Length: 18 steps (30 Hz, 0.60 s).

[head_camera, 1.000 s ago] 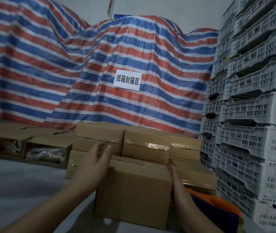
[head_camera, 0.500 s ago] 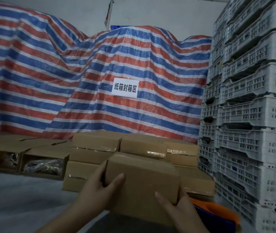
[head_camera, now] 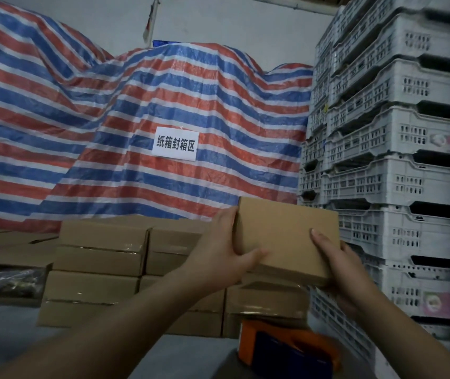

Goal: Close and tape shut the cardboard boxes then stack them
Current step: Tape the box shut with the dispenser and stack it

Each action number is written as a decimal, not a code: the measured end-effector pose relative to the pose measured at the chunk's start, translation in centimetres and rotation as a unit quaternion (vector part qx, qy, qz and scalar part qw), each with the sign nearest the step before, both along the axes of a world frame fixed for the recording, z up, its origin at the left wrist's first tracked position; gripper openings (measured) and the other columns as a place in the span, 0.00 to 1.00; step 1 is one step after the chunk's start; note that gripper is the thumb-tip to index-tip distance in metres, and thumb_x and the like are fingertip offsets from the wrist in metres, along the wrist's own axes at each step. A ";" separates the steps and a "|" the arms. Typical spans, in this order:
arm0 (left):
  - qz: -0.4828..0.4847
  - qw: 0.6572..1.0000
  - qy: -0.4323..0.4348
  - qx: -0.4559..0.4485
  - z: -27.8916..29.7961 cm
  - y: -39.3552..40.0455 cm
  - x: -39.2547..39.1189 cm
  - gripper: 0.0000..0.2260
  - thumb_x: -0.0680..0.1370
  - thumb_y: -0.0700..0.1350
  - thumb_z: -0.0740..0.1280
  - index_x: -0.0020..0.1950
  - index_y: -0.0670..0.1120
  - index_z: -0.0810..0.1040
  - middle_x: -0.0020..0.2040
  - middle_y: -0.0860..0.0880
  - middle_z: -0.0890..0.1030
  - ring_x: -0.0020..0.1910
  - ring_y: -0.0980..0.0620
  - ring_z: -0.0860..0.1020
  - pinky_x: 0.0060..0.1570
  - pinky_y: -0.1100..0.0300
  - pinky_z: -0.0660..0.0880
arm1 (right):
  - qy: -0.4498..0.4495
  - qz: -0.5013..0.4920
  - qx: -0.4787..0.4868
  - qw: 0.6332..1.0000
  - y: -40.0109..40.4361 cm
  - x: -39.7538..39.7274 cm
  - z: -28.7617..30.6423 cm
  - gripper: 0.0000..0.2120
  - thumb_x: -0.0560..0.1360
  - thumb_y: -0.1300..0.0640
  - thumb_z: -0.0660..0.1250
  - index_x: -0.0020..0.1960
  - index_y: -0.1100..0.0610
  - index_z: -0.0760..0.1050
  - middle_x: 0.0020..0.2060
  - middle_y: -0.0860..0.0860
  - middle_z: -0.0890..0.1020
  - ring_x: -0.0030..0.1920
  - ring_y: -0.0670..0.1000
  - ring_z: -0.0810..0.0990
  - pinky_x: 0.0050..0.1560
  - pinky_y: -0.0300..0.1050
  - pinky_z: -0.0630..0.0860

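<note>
Nearest us, an orange-and-blue tape dispenser [head_camera: 287, 348] sat blurred, cut off by the bottom edge. Above it we gripped the closed cardboard box [head_camera: 287, 239] in the air, left hand [head_camera: 224, 253] clasping its left end, right hand [head_camera: 347, 272] its lower right corner, fingers partly hidden underneath. Beyond: the stack of taped boxes [head_camera: 100, 258] on the grey surface [head_camera: 13, 324], white crates [head_camera: 399, 170], striped tarpaulin [head_camera: 163, 91].

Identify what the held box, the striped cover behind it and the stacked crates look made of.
Plain brown held box: matte cardboard, judging by its dull surface. Red-white-blue striped cover: likely woven plastic tarpaulin, crinkled and faintly shiny. White perforated stacked crates: apparently moulded plastic.
</note>
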<state>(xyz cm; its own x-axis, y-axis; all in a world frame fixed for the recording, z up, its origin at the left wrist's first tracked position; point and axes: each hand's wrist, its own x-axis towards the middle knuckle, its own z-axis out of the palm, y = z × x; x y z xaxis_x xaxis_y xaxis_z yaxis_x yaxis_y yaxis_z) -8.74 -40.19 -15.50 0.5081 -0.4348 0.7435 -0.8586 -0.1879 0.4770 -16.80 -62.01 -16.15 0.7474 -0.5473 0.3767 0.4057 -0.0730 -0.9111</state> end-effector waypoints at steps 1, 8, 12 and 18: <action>0.055 0.993 -0.085 0.063 -0.3 -0.3 0.8 0.40 0.70 0.65 0.70 0.75 0.61 0.51 0.73 0.60 0.60 0.70 0.57 0.64 0.68 0.52 0.67 | 0.019 0.004 0.004 1.000 -0.9 0.5 0.2 0.35 0.61 0.37 0.77 0.63 0.50 0.75 0.52 0.54 0.85 0.47 0.57 0.86 0.33 0.47 0.81; 0.182 0.930 -0.255 0.191 -1.9 -2.1 5.8 0.35 0.75 0.65 0.63 0.77 0.54 0.55 0.79 0.54 0.55 0.77 0.54 0.51 0.72 0.56 0.44 | 0.188 0.037 -0.009 0.981 -5.4 5.4 0.5 0.25 0.69 0.35 0.73 0.58 0.49 0.78 0.52 0.59 0.83 0.52 0.62 0.81 0.46 0.56 0.79; 0.195 0.920 -0.281 0.192 -1.6 -2.9 7.3 0.29 0.77 0.64 0.62 0.73 0.54 0.62 0.76 0.54 0.63 0.76 0.53 0.57 0.73 0.55 0.46 | 0.178 0.050 0.019 0.983 -6.9 7.6 0.6 0.21 0.74 0.38 0.71 0.59 0.51 0.77 0.48 0.62 0.86 0.52 0.63 0.82 0.47 0.62 0.81; 0.202 0.936 -0.231 0.174 -1.9 -4.0 8.6 0.21 0.79 0.62 0.60 0.68 0.54 0.68 0.68 0.54 0.70 0.67 0.53 0.67 0.70 0.54 0.59 | 0.113 0.076 0.032 0.990 -7.2 9.8 -1.3 0.16 0.78 0.42 0.67 0.60 0.50 0.79 0.47 0.57 0.87 0.47 0.59 0.86 0.42 0.52 0.82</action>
<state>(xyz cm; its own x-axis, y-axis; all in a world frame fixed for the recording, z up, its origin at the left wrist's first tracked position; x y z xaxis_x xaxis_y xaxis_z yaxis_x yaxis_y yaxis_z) -0.14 -44.17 -17.37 0.3416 -0.5337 0.7736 -0.7840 -0.6158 -0.0786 -7.01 -69.18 -17.41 0.8838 -0.4404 0.1579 0.1925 0.0347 -0.9807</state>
